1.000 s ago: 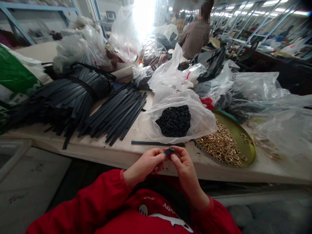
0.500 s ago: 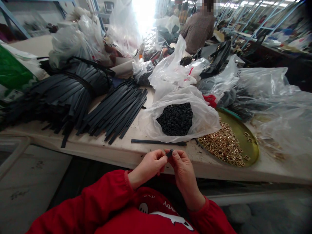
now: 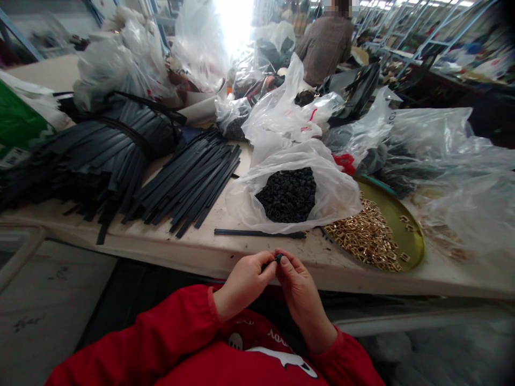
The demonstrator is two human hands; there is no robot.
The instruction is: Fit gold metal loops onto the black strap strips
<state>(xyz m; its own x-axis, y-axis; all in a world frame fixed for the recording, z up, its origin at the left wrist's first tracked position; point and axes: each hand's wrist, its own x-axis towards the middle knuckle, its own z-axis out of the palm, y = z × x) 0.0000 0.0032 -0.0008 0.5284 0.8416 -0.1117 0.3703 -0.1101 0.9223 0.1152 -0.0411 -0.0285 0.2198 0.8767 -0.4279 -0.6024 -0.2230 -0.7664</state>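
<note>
Both hands meet just in front of the table's edge, fingertips together around a small black strap piece (image 3: 278, 258). My left hand (image 3: 245, 276) is closed on it from the left, and my right hand (image 3: 298, 279) pinches its end from the right. Most of the piece is hidden by the fingers. Just beyond them, a narrow black strap (image 3: 257, 233) lies along the table, a gold-coloured bit at its right end. Small black loops (image 3: 287, 195) fill an open plastic bag (image 3: 333, 206) behind it. To the right, gold metal buckles (image 3: 368, 236) are heaped on a round yellowish tray (image 3: 414, 241).
Loose black strips (image 3: 189, 182) fan out on the table (image 3: 177, 249) at the left, next to a large tied bundle (image 3: 92, 155). Clear plastic bags (image 3: 434, 134) crowd the back and right. A person (image 3: 328, 45) in brown is farther off.
My fingers have closed further over the black piece, so less of it shows. Both hands stay together at the table's edge. The whole view has shifted slightly.
</note>
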